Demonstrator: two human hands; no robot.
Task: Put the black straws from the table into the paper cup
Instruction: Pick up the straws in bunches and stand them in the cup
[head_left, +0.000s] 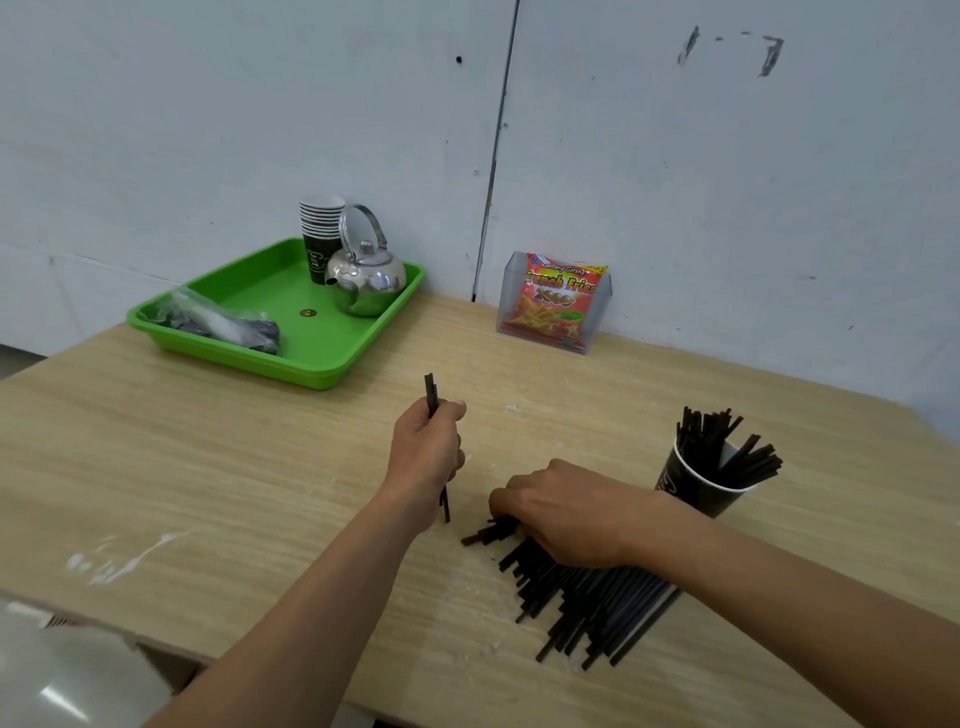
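Observation:
A pile of black straws lies on the wooden table near its front edge. My right hand rests on the pile's far end, fingers curled over a few straws. My left hand holds a couple of black straws nearly upright, their lower ends touching the table left of the pile. A black paper cup stands to the right of my right hand, with several straws sticking out of it.
A green tray at the back left carries a stack of paper cups, a steel kettle and a plastic bag. A clear holder with a snack packet stands against the wall.

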